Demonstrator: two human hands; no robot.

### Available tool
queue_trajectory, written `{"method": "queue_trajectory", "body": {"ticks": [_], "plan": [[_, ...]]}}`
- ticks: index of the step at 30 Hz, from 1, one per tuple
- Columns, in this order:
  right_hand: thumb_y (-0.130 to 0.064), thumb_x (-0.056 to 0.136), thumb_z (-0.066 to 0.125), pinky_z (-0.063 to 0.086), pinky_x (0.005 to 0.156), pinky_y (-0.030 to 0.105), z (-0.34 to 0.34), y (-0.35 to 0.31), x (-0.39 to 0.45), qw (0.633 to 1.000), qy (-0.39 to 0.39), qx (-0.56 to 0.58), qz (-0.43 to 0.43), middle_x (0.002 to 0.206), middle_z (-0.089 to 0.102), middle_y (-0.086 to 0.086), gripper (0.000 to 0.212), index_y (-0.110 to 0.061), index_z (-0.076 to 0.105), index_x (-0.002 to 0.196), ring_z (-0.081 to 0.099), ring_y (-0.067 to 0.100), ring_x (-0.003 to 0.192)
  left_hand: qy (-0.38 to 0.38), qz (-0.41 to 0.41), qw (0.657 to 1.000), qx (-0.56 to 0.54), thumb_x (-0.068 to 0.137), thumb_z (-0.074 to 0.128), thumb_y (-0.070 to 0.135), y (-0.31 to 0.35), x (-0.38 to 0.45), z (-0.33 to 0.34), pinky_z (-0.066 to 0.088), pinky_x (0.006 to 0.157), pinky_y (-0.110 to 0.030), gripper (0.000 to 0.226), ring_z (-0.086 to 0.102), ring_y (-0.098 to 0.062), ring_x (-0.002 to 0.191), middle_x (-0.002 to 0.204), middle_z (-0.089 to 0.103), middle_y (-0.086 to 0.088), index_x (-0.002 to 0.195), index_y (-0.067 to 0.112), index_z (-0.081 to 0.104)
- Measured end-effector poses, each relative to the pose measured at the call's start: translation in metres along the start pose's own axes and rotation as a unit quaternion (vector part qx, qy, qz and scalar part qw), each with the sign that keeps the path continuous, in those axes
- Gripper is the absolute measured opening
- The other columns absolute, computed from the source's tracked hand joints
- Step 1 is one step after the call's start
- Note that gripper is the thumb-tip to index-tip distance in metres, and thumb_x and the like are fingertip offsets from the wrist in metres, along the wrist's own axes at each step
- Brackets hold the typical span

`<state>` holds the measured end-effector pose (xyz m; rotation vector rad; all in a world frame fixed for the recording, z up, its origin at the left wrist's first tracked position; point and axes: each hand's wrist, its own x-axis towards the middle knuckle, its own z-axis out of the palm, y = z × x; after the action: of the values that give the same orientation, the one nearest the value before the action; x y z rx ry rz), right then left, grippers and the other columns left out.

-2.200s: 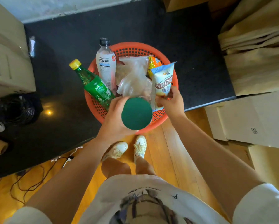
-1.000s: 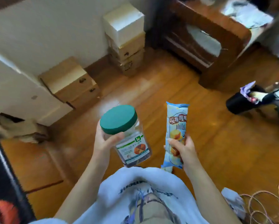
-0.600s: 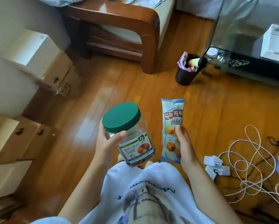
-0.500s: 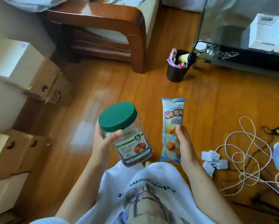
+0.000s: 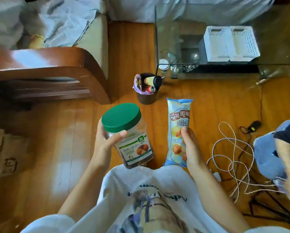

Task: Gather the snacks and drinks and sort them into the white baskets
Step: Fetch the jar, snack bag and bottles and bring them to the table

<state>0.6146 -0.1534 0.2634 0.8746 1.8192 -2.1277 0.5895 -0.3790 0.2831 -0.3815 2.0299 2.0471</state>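
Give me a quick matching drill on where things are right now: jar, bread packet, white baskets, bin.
1 jar with green lid
2 blue bread packet
3 white baskets
4 dark bin

A on the glass table
B in the right hand
C on the floor by the armchair
D in the left hand

Pairs: 1-D, 2-B, 3-A, 4-C

jar [image 5: 130, 137] L | packet [image 5: 178, 132] R | 2 baskets [image 5: 231, 43] far R

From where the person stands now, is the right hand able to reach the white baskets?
Probably not yet. The right hand holds the bread packet near the body; the white baskets sit far ahead on the glass table.
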Motion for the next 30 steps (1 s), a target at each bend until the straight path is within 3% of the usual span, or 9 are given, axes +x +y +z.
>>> {"method": "queue_trajectory", "body": {"ticks": [7, 10, 12, 16, 19, 24, 30], "plan": [[-0.044, 0.091, 0.043, 0.049, 0.049, 0.012, -0.015, -0.048, 0.073, 0.996, 0.082, 0.026, -0.005, 0.080, 0.066, -0.012, 0.024, -0.026, 0.055, 0.080, 0.066, -0.004, 0.063, -0.092, 0.022, 0.995, 0.031, 0.051, 0.070, 0.045, 0.048, 0.113, 0.055, 0.049, 0.083, -0.027, 0.075, 0.061, -0.013, 0.106, 0.115, 0.061, 0.002, 0.120, 0.028, 0.046], [-0.044, 0.091, 0.044, 0.052, 0.059, 0.022, -0.026, -0.066, 0.110, 0.995, 0.097, 0.034, 0.006, 0.082, 0.066, -0.008, 0.023, -0.027, 0.056, 0.079, 0.068, 0.008, 0.075, -0.103, 0.025, 0.994, 0.032, 0.053, 0.067, 0.043, 0.058, 0.151, 0.082, 0.051, 0.083, -0.025, 0.071, 0.061, -0.014, 0.107, 0.116, 0.061, 0.002, 0.119, 0.029, 0.046], [-0.047, 0.089, 0.046, 0.051, 0.065, 0.025, -0.034, -0.079, 0.138, 0.995, 0.093, 0.037, 0.016, 0.086, 0.068, -0.009, 0.023, -0.031, 0.059, 0.081, 0.067, 0.011, 0.082, -0.095, 0.023, 0.995, 0.025, 0.053, 0.068, 0.043, 0.062, 0.175, 0.099, 0.052, 0.080, -0.022, 0.069, 0.062, -0.011, 0.105, 0.113, 0.062, 0.005, 0.117, 0.030, 0.046], [-0.058, 0.078, 0.049, 0.053, 0.061, 0.023, -0.059, -0.115, 0.207, 0.998, 0.058, 0.017, 0.022, 0.091, 0.069, -0.006, 0.028, -0.033, 0.059, 0.086, 0.069, 0.014, 0.083, -0.064, 0.015, 0.998, 0.013, 0.054, 0.068, 0.041, 0.067, 0.226, 0.144, 0.052, 0.080, -0.025, 0.077, 0.062, -0.012, 0.105, 0.113, 0.063, 0.005, 0.124, 0.020, 0.045], [-0.045, 0.090, 0.045, 0.053, 0.063, 0.027, -0.084, -0.152, 0.263, 0.999, 0.044, -0.002, 0.019, 0.089, 0.066, -0.001, 0.023, -0.027, 0.053, 0.079, 0.067, 0.017, 0.082, -0.034, 0.010, 0.999, 0.015, 0.052, 0.068, 0.041, 0.080, 0.268, 0.189, 0.050, 0.081, -0.025, 0.083, 0.063, -0.011, 0.104, 0.111, 0.064, 0.007, 0.127, 0.016, 0.043], [-0.035, 0.095, 0.042, 0.049, 0.047, 0.013, -0.126, -0.217, 0.338, 1.000, -0.007, -0.024, 0.019, 0.084, 0.062, -0.002, 0.023, -0.020, 0.048, 0.079, 0.065, -0.003, 0.058, 0.004, 0.013, 1.000, 0.007, 0.053, 0.070, 0.040, 0.109, 0.327, 0.258, 0.049, 0.081, -0.024, 0.074, 0.062, -0.010, 0.105, 0.111, 0.065, 0.008, 0.122, 0.022, 0.047], [-0.042, 0.093, 0.042, 0.051, 0.052, 0.012, -0.144, -0.259, 0.425, 0.996, -0.038, -0.050, 0.055, 0.091, 0.065, -0.005, 0.020, -0.025, 0.053, 0.093, 0.065, 0.002, 0.074, 0.045, 0.015, 0.999, 0.016, 0.048, 0.072, 0.043, 0.122, 0.389, 0.305, 0.049, 0.082, -0.020, 0.069, 0.059, -0.008, 0.108, 0.119, 0.058, 0.002, 0.112, 0.042, 0.047]]}}
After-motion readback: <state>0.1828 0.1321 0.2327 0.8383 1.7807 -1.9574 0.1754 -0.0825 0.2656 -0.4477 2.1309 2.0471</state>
